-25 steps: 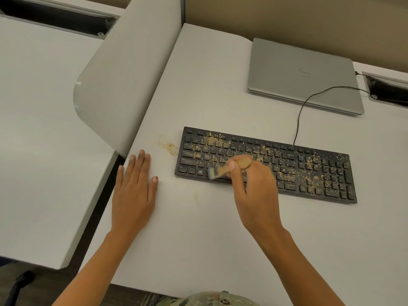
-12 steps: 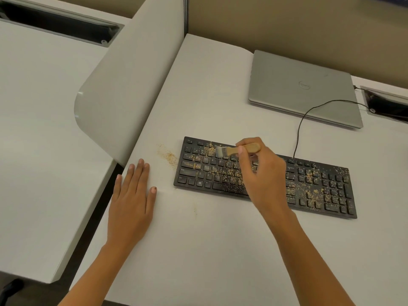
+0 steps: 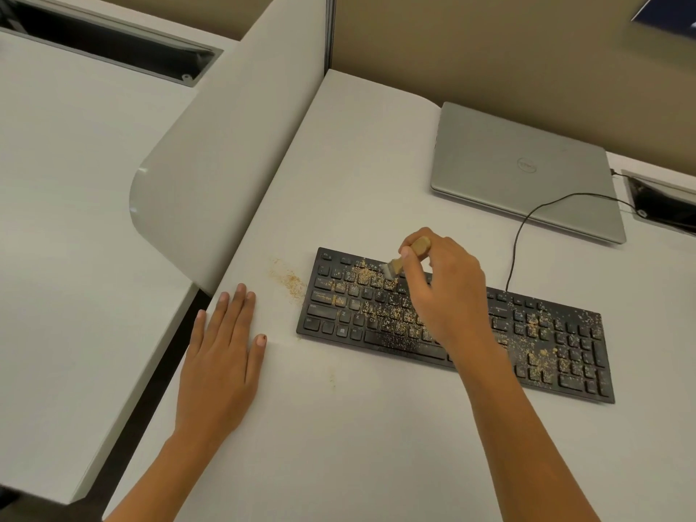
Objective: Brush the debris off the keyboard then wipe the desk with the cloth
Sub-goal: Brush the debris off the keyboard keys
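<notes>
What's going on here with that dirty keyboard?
A person is brushing tan crumbs off a black keyboard. The right hand grips a small wooden-handled brush, bristles at the upper-left keys. The left hand rests flat on the desk. A patch of crumbs lies on the desk left of the keyboard; many keys are littered.

Bare left forearm (image 3: 150,480) at 7 o'clock, bare right forearm (image 3: 527,446) at 5 o'clock. Left hand (image 3: 218,363): short pale nails, dark spot on the thumbnail (image 3: 261,337). Right hand (image 3: 446,292) bare.
</notes>
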`<state>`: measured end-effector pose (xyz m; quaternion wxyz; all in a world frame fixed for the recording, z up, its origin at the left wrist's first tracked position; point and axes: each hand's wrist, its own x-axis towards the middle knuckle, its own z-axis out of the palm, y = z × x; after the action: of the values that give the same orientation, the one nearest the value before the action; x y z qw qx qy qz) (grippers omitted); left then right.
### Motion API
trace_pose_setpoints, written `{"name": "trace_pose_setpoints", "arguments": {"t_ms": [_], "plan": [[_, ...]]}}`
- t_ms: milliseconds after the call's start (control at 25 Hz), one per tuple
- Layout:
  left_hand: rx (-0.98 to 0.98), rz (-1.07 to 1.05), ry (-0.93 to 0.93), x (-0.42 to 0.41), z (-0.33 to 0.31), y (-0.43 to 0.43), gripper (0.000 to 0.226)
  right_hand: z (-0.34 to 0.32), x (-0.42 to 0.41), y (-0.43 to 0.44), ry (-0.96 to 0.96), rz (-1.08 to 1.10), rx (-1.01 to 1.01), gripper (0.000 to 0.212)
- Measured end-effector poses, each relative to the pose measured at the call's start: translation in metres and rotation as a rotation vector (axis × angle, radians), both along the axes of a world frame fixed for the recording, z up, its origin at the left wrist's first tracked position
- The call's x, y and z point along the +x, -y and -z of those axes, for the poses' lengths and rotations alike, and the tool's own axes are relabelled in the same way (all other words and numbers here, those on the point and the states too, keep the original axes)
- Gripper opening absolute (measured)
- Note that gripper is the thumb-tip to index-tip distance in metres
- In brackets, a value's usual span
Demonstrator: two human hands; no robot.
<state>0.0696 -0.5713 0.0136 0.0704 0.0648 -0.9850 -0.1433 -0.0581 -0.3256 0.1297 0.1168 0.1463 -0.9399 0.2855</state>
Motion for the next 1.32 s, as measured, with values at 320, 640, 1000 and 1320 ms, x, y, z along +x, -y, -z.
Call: {"name": "trace_pose_setpoints", "arguments": {"t_ms": [320,640,1000,1320], "plan": [[0.013,-0.001,0.011,-0.001,0.0,-0.001,0.06,0.014,0.001,0.044,-0.041,-0.09,-0.127,0.016],[0.02,-0.003,0.01,0.0,-0.001,-0.001,0.06,0.016,-0.009,0.044,-0.029,-0.066,-0.267,0.017],[0.016,-0.005,0.017,-0.001,-0.001,-0.001,0.06,0.022,-0.009,0.072,0.04,-0.108,-0.286,0.018],[0.019,-0.001,0.017,-0.002,0.0,0.0,0.06,0.018,-0.007,0.056,-0.041,0.054,-0.26,0.016]]}}
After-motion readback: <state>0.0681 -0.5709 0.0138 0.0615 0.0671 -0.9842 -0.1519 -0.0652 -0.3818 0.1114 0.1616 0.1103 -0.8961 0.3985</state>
